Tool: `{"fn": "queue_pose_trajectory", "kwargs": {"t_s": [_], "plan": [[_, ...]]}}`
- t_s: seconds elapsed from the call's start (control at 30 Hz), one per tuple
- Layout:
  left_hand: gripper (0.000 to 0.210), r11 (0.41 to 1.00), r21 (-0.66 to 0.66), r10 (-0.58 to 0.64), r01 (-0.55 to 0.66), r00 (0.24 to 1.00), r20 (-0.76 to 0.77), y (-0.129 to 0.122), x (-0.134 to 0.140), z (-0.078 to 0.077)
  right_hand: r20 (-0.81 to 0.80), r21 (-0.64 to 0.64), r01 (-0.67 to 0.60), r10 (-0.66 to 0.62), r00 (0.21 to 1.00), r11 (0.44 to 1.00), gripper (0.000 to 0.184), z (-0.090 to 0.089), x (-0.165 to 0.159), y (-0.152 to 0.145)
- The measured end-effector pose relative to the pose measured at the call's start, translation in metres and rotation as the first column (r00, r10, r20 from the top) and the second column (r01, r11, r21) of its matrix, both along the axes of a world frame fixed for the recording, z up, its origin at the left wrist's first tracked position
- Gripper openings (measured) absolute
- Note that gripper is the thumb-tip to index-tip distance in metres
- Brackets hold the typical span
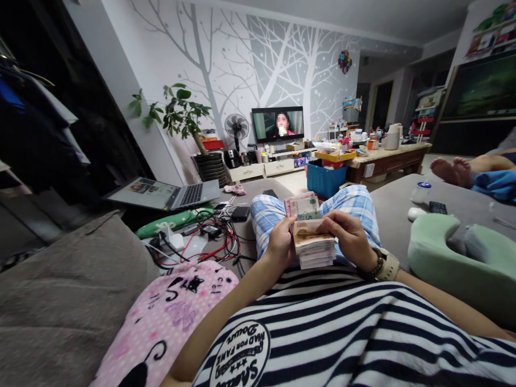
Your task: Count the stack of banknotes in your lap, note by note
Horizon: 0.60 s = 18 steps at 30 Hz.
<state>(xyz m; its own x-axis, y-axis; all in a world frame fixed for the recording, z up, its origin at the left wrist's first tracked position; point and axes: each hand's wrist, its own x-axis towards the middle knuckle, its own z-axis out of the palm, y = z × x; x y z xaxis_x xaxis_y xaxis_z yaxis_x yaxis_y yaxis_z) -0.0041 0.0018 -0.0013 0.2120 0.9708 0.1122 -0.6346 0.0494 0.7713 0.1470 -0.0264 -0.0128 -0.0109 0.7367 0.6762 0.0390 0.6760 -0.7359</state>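
Observation:
A thick stack of banknotes [316, 251] is held over my lap, its layered lower edges facing me. My left hand [281, 239] grips the stack along its left side, thumb near the top. With finger and thumb, my right hand [347, 236] pinches the right edge of a brownish banknote [308, 228] on top of the stack. Beyond it, a green banknote [308, 215] and a pinkish banknote [301, 203] stick out toward my knees. Most faces of the lower notes are hidden.
To the left are an open laptop [173, 193], tangled cables [217, 231] and a pink blanket [181, 306]. A green neck pillow [451, 258], a white mouse [416, 214] and a lidded jar [421, 192] lie to the right. Another person's bare feet [451, 171] rest farther right. A blue bin [325, 180] stands ahead.

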Motion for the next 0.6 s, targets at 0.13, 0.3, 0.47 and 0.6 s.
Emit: {"fn": "queue_pose_trajectory", "kwargs": {"t_s": [0.13, 0.3, 0.47, 0.6], "plan": [[0.015, 0.998, -0.046, 0.038, -0.038, 0.999, -0.009, 0.001, -0.001, -0.001, 0.028, -0.015, -0.032, 0.033, 0.999, 0.999, 0.047, 0.001, 0.002, -0.001], [0.024, 1.000, 0.009, -0.005, 0.005, 0.999, -0.040, 0.000, -0.003, -0.005, -0.067, -0.074, 0.002, -0.007, 0.998, 0.997, 0.045, 0.001, 0.000, 0.005], [0.033, 0.998, 0.060, -0.029, 0.035, 0.995, -0.093, -0.003, -0.005, -0.006, -0.177, -0.162, 0.063, -0.092, 0.980, 0.985, 0.046, -0.003, 0.001, 0.018], [0.032, 0.998, 0.059, -0.021, 0.027, 0.995, -0.100, -0.004, -0.004, -0.006, -0.118, -0.165, 0.106, -0.126, 0.985, 0.981, 0.045, -0.004, 0.003, 0.021]]}}
